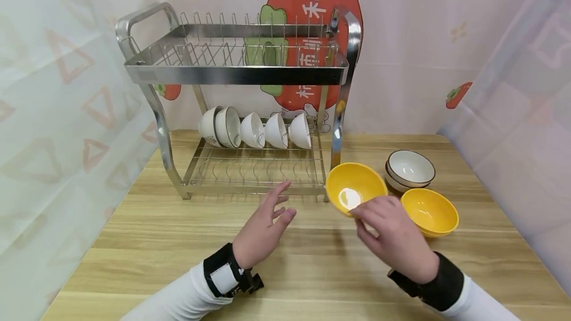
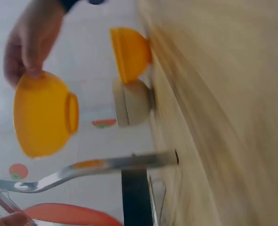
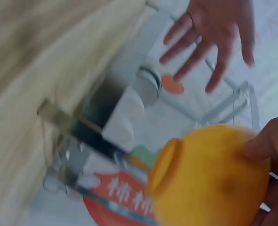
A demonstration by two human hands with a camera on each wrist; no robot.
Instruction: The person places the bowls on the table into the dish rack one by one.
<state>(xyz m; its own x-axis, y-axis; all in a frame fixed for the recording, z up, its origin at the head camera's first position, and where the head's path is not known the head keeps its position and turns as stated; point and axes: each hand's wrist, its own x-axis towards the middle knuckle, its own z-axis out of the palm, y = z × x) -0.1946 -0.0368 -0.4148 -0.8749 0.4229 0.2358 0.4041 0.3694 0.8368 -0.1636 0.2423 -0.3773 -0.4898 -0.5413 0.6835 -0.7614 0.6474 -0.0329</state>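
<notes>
A yellow bowl (image 1: 362, 178) is pinched at its near rim between the thumb and fingers of my right hand (image 1: 397, 234). It hangs above the table, just right of the dish rack's front leg, and the left wrist view shows its foot ring (image 2: 72, 113) clear of the wood. My left hand (image 1: 263, 232) is in front of the rack with fingers spread and nothing in them; the right wrist view shows that open palm (image 3: 217, 28). Close beyond my right hand sit stacked yellow bowls (image 1: 429, 209), beside stacked white bowls with dark rims (image 1: 411, 167).
A two-tier metal dish rack (image 1: 236, 75) stands at the back left of the wooden table (image 1: 187, 246). Several white bowls (image 1: 252, 130) stand on edge along the back of its lower tier. Its upper tier holds only wire dividers. A printed curtain (image 1: 401, 63) hangs behind.
</notes>
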